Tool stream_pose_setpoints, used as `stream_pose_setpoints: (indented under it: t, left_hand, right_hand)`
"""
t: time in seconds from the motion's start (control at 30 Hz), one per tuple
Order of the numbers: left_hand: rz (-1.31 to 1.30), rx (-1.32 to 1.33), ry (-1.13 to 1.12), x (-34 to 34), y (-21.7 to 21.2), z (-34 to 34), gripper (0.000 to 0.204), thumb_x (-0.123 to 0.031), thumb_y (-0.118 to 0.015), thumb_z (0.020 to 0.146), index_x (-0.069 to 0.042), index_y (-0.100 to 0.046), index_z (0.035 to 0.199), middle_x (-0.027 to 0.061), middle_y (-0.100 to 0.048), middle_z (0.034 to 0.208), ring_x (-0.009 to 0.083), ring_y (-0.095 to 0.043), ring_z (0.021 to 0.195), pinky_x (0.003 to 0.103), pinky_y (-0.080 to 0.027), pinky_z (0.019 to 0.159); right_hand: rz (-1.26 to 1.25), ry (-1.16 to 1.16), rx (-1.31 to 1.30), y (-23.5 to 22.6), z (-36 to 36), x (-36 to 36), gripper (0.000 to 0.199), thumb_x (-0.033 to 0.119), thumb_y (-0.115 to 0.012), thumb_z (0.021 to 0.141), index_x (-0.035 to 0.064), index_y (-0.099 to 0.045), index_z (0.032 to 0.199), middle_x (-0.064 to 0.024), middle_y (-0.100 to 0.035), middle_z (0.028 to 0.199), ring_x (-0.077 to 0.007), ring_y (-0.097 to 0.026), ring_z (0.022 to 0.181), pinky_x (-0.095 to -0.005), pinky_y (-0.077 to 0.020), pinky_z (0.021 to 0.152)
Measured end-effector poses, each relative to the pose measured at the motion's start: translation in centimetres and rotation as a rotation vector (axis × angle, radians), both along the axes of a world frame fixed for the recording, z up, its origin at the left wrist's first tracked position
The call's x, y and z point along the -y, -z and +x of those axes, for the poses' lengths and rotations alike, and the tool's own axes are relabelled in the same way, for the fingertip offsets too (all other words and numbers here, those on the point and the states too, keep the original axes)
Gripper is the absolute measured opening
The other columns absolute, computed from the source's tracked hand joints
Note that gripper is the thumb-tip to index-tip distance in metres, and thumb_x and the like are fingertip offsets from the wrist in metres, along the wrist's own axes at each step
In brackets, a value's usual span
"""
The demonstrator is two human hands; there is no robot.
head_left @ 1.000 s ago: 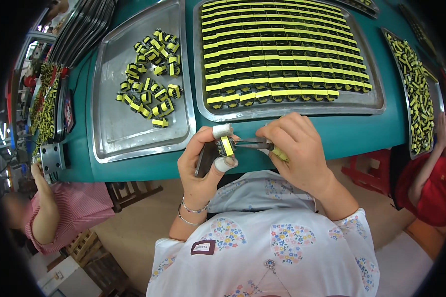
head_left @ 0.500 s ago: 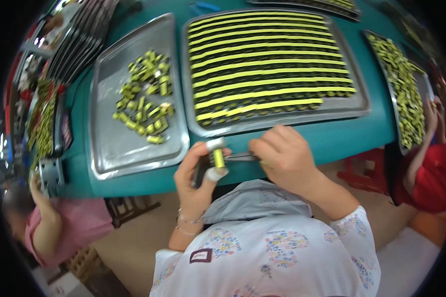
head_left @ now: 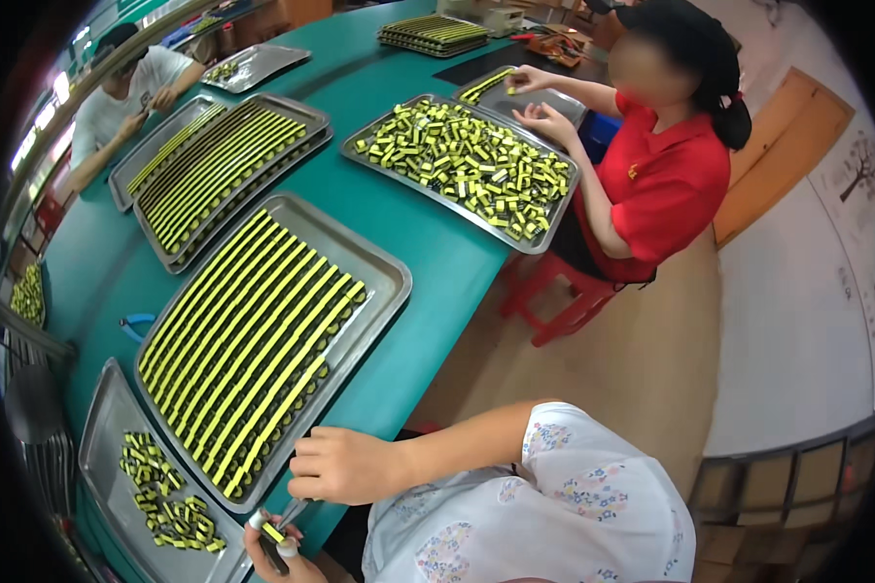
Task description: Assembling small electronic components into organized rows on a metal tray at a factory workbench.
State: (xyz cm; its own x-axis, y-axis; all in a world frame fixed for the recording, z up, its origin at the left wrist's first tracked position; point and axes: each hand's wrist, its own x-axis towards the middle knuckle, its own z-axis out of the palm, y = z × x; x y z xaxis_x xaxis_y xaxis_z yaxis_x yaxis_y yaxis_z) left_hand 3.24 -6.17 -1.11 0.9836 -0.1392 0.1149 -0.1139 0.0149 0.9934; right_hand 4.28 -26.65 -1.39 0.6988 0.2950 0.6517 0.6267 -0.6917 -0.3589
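Currently, at near left, the left hand (head_left: 299,570) pinches a yellow-and-black part (head_left: 273,533); the right hand (head_left: 348,466) grips pliers (head_left: 294,511) beside a tray (head_left: 387,277).

The right forearm (head_left: 472,449) stretches leftward; the right hand (head_left: 348,466) is curled closed, back upward; the left hand (head_left: 292,569), lower and partly cut off, pinches between thumb and white-wrapped fingers (head_left: 257,521), near the right.
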Motion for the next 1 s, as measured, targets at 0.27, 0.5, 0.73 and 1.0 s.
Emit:
stream_pose_setpoints:
  t: [0.27, 0.5, 0.73, 1.0]
  left_hand:
    - [0.023, -0.051, 0.001, -0.6, -0.2, -0.1, 0.034, -0.009, -0.057, 0.088, 0.004, -0.051, 0.119, 0.0119, -0.057, 0.105, 0.018, -0.053, 0.082, 0.029, -0.045, 0.071]
    - [0.152, -0.031, 0.137, 0.7, -2.8, 0.4, 0.029, -0.01, -0.055, 0.088, 0.002, -0.053, 0.114, 0.0113, -0.056, 0.107, 0.0189, -0.053, 0.093, 0.031, -0.044, 0.083]
    - [-0.07, -0.107, 0.078, -0.1, -1.0, 0.2, 0.055, -0.033, -0.05, 0.093, -0.003, -0.031, 0.134, 0.0161, -0.052, 0.11, 0.0191, -0.05, 0.079, 0.031, -0.044, 0.067]
    - [-0.003, -0.11, -0.076, 2.1, -1.8, 1.1, 0.076, -0.043, -0.044, 0.093, 0.0, -0.008, 0.144, 0.0226, -0.045, 0.123, 0.0303, -0.055, 0.095, 0.035, -0.048, 0.074]
  right_hand:
    - [0.101, -0.023, 0.026, -0.2, -0.1, 0.0, 0.013, 0.013, -0.06, 0.071, 0.0089, -0.056, 0.083, -0.002, -0.05, 0.075, -0.0187, -0.051, 0.074, -0.0309, -0.0411, 0.06]
    - [0.632, -0.117, -0.218, -0.9, 0.7, 0.9, 0.03, 0.0, -0.064, 0.065, 0.0034, -0.056, 0.093, -0.0112, -0.055, 0.083, -0.0317, -0.053, 0.079, -0.0384, -0.0444, 0.066]
    - [0.85, -0.452, -0.486, -2.1, 1.2, -1.5, 0.03, 0.007, -0.061, 0.077, 0.0022, -0.055, 0.106, -0.0114, -0.053, 0.097, -0.0282, -0.056, 0.088, -0.0347, -0.0457, 0.075]
    - [0.96, -0.58, -0.702, -1.4, 1.7, -1.6, 0.033, 0.018, -0.062, 0.082, 0.0029, -0.056, 0.111, -0.009, -0.05, 0.095, -0.0227, -0.054, 0.09, -0.0332, -0.0447, 0.078]
